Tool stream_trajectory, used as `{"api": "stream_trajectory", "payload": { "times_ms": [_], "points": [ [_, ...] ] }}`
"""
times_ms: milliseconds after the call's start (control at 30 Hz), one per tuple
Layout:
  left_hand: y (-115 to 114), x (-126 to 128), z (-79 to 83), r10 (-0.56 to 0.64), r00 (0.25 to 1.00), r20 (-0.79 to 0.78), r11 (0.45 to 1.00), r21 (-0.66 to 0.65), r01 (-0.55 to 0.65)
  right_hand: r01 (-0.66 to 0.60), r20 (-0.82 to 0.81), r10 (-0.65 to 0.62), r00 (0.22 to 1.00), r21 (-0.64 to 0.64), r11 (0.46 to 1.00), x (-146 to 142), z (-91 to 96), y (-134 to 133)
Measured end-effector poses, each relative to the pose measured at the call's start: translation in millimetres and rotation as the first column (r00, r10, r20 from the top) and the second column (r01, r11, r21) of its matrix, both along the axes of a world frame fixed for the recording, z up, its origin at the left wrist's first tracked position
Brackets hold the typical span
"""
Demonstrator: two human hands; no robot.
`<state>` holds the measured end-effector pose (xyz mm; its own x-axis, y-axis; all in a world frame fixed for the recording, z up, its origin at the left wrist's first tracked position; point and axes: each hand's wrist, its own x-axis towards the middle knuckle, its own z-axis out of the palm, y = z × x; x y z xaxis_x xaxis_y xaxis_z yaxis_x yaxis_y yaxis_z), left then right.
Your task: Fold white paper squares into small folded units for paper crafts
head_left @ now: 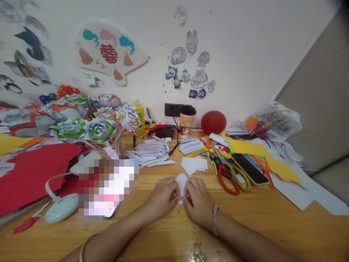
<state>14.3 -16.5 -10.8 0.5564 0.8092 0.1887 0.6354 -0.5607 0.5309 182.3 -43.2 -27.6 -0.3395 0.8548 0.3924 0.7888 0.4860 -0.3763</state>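
A small folded piece of white paper (181,182) stands between my two hands near the middle of the wooden table (152,236). My left hand (164,194) pinches its left side, fingers curled. On the other side, my right hand (198,199) grips the right edge, its thumb close to the left thumb at the paper's lower part. The fingertips partly cover the paper, so its exact folds are hard to make out. Just beyond my hands lie loose white sheets (194,164) and a pile of folded white strips (151,152).
Scissors with red handles (229,180), scissors with yellow handles (241,178) and a dark phone (250,169) lie to the right. Behind stand a paper cup (187,122) and a red balloon (213,122). Paper flowers (100,129), red paper (40,171) and a white lamp (62,208) occupy the left.
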Motion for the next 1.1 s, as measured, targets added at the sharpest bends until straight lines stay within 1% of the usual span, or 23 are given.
{"api": "stream_trajectory", "payload": {
  "times_ms": [133,267,333,500,667,833,967,1100],
  "points": [
    [-2,2,1.7,0.021,0.999,-0.025,1.000,-0.005,-0.021,0.003,0.065,-0.004,0.998,0.017,1.000,-2,0.8,-3],
    [-1,2,0.9,0.017,1.000,-0.012,1.000,0.005,-0.017,0.002,0.074,0.000,0.997,-0.016,1.000,-3,4.5,-7],
    [-1,3,0.8,0.010,1.000,-0.010,1.000,0.013,-0.010,0.004,0.051,-0.001,0.999,-0.051,0.999,-2,5.9,-7],
    [-1,3,1.6,0.003,1.000,-0.010,1.000,0.016,-0.003,-0.033,-0.081,0.024,0.996,-0.112,0.993,2,6.5,-3],
    [0,3,2.3,0.021,1.000,-0.012,1.000,-0.009,-0.021,0.013,-0.085,-0.022,0.996,-0.111,0.994,1,6.3,-3],
    [-1,3,2.6,0.022,1.000,-0.016,1.000,-0.017,-0.022,-0.040,-0.115,0.023,0.993,-0.146,0.988,2,10.4,-4],
    [-2,3,1.8,0.029,0.999,-0.020,0.999,-0.021,-0.029,-0.027,-0.173,-0.009,0.985,-0.207,0.978,3,10.2,0],
    [-1,3,0.0,0.035,0.999,-0.034,0.999,0.003,-0.034,-0.039,-0.218,-0.007,0.976,-0.206,0.978,4,5.8,5]
  ]
}}
